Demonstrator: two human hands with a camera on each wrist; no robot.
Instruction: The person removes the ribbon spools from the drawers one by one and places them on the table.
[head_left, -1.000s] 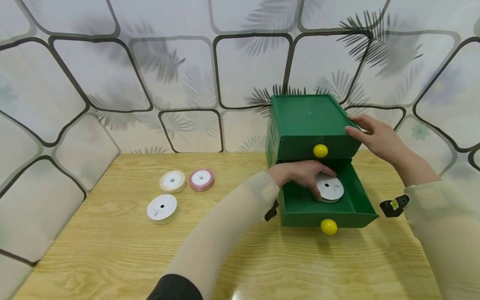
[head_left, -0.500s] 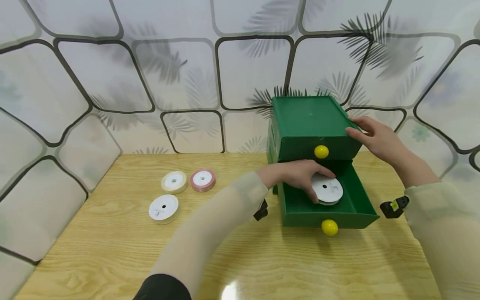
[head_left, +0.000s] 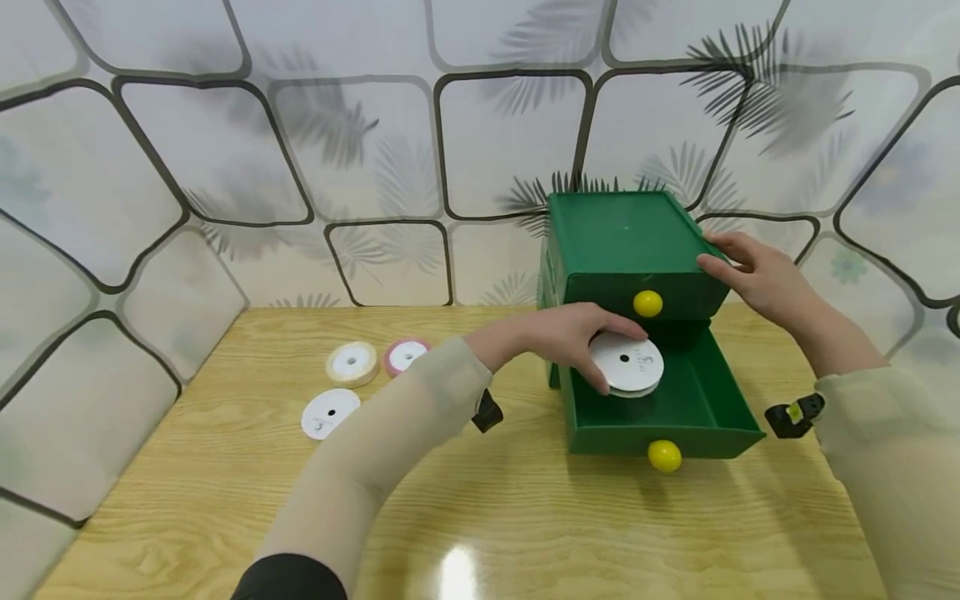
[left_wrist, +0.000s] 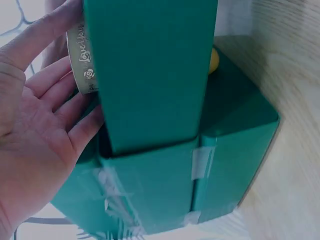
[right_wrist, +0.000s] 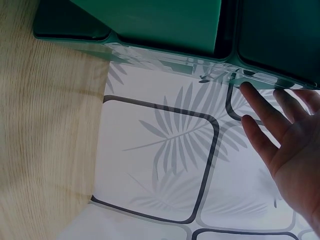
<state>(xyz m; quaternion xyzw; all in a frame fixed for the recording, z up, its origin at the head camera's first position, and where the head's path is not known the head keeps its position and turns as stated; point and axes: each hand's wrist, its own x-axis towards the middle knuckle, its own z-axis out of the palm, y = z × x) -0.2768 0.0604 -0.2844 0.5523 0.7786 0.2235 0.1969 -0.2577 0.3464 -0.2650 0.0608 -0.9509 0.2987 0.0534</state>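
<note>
My left hand (head_left: 562, 335) grips a white-faced ribbon spool (head_left: 630, 363) between thumb and fingers, over the left side of the pulled-out green drawer (head_left: 697, 400). In the left wrist view the spool's ribbon (left_wrist: 81, 60) is greyish with printed "Love you" lettering and a rose. The spool is raised near the drawer's left wall. My right hand (head_left: 772, 279) rests with extended fingers on the upper right edge of the green drawer cabinet (head_left: 630, 233). In the right wrist view its fingertips (right_wrist: 247, 89) touch the cabinet's side.
On the wooden table (head_left: 225, 500) to the left lie a cream spool (head_left: 352, 363), a pink spool (head_left: 406, 354) partly behind my left sleeve, and a white spool (head_left: 328, 414). A yellow knob (head_left: 664, 456) sticks out from the drawer front; another yellow knob (head_left: 647, 303) marks the shut upper drawer.
My left hand has moved left and up with the ribbon spool, from inside the drawer to its left edge. The right hand stays on the cabinet.
</note>
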